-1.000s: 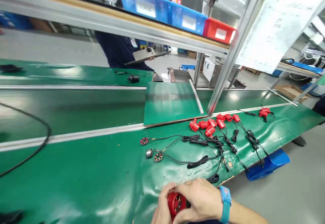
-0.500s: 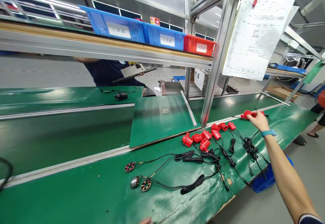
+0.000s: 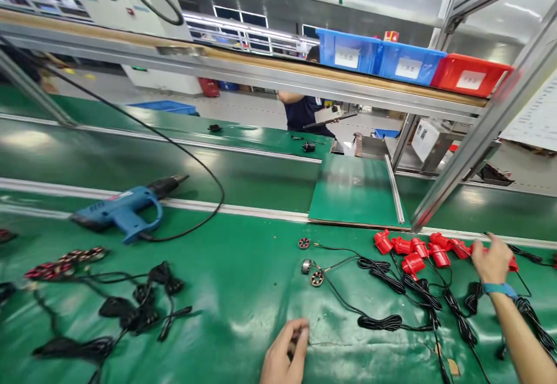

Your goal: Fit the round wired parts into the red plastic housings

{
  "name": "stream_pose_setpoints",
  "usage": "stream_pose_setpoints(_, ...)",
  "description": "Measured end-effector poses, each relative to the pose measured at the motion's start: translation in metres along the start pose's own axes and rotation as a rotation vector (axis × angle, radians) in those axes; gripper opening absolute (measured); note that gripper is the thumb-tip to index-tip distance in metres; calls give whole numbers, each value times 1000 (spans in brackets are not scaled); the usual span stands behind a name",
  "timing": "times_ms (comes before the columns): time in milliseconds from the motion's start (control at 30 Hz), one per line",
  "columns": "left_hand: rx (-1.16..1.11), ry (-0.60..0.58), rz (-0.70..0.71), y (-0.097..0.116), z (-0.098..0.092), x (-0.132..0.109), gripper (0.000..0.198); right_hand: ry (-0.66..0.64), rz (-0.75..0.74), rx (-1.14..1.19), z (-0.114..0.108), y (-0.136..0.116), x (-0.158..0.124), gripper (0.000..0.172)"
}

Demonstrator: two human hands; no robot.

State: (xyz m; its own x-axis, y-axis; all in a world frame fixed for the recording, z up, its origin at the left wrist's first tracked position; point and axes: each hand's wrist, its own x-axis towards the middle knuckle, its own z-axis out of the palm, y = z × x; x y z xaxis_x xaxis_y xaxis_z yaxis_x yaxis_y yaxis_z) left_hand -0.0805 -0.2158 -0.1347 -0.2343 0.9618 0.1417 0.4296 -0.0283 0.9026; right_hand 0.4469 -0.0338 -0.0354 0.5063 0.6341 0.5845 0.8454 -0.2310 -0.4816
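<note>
My right hand (image 3: pixel 492 261), a blue band at its wrist, is at the right end of a group of red plastic housings (image 3: pixel 439 255). Its fingers are bent around a red housing (image 3: pixel 514 264) that is largely hidden by the hand; a thin black lead trails from it. Low in the middle of the view, my left hand (image 3: pixel 284 354) hovers near or rests on the green mat with loosely curled fingers, and no object shows in it. Between the hands lie a silver motor part (image 3: pixel 306 266), a copper-wound stator (image 3: pixel 317 278), another small stator (image 3: pixel 303 243) and bundled black cables (image 3: pixel 379 322).
At the left, a blue heat gun (image 3: pixel 126 210) lies with its cord looping right. More stators (image 3: pixel 65 263) and cables (image 3: pixel 130 311) lie in front of it. A metal post (image 3: pixel 478 123) and a shelf with blue bins (image 3: pixel 348 50) rise behind. Another person (image 3: pixel 302 111) works across the bench.
The view has swung left, bringing the heat gun into sight. My right hand has come from a separate red cluster to the row's end. My left hand shows more fully.
</note>
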Motion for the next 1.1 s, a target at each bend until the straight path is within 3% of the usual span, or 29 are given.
stream_pose_setpoints(100, 110, 68, 149, 11, 2, 36, 33, -265, -566, 287, 14, -92, -65, 32)
stream_pose_setpoints(167, 210, 32, 275, 18, 4, 71, 41, -524, -775, 427, 20, -160, -117, 26)
stream_pose_setpoints(233, 293, -104, 329, 20, 4, 106, 49, -702, -877, 501, 26, -218, -164, 28)
stream_pose_setpoints(267, 310, -156, 342, 21, 3, 120, 49, -748, -854, 503, 29, -240, -183, 28)
stream_pose_setpoints(367, 293, -206, 375, 18, -4, 139, 41, -744, -734, 470, 33, -280, -221, 25)
stream_pose_setpoints(500, 213, -76, 385, 11, -18, 110, 35, -737, -634, 493, 20, -294, -251, 26)
stream_pose_setpoints(600, 127, 46, 368, 0, -20, 69, 32, -891, -532, 581, 1, -298, -277, 43)
stream_pose_setpoints(700, 47, 120, 363, -11, -13, 31, 35, -1052, -476, 588, -13, -301, -301, 25)
stream_pose_setpoints(767, 30, 113, 332, -16, -8, 13, 40, -1080, -474, 537, -19, -299, -311, 11)
stream_pose_setpoints(900, 21, 69, 244, -21, -9, -8, 42, -931, -536, 355, -26, -279, -314, 16)
stream_pose_setpoints(1000, 37, 140, 202, -23, -14, -11, 33, -810, -589, 255, -26, -260, -310, 22)
stream_pose_setpoints(1100, 42, 193, 197, -26, -17, -8, 30, -780, -603, 188, -20, -248, -313, 23)
